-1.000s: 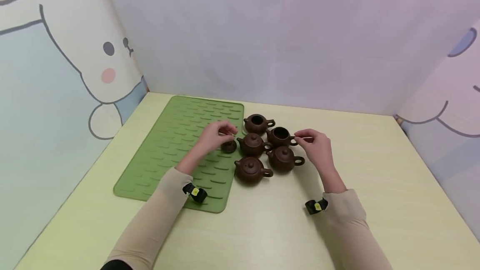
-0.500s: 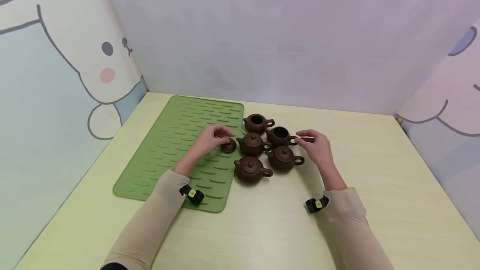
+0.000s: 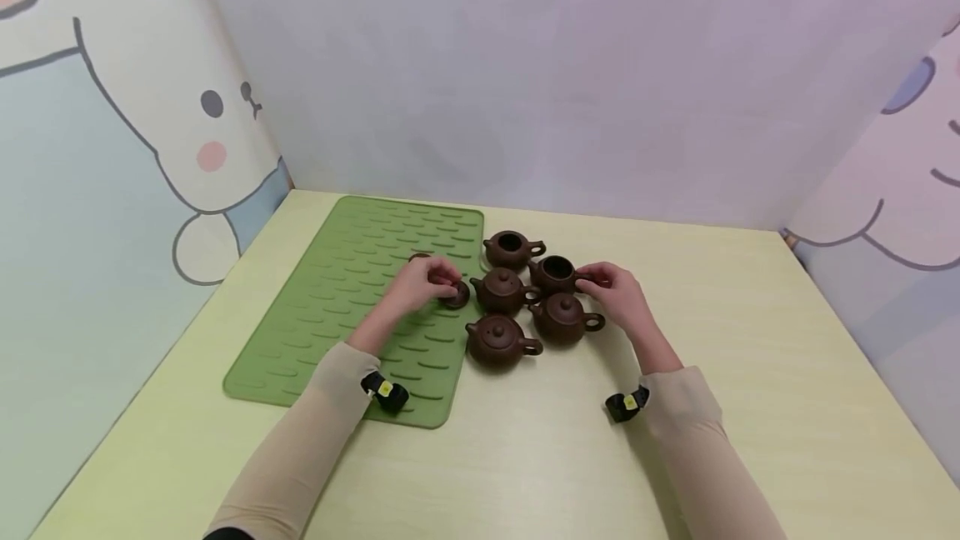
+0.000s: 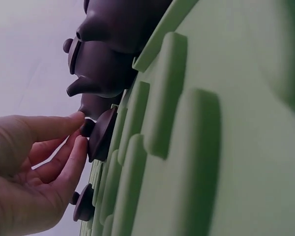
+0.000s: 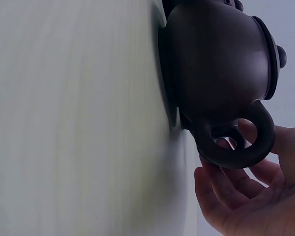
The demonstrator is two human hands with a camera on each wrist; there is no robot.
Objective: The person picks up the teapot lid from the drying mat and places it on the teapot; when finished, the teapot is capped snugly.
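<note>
My left hand pinches the knob of a dark brown teapot lid between thumb and fingertip, low over the green mat's right part. A second lid lies behind it on the mat, mostly hidden by the hand in the head view. With curled fingers my right hand grips the handle of a lidless brown teapot. In the right wrist view a lidded teapot stands nearer, and its handle partly covers those fingers. The open teapot's spout points left.
Another lidless teapot stands at the back. Lidded teapots crowd in front, close together beside the mat's right edge. The ridged green mat lies on the pale wooden table. Cloth walls rise behind and at both sides.
My left hand has come down and its fingertips have met the lid's knob. The second lid has come into sight behind it. My right fingers have tightened around the open teapot's handle.
</note>
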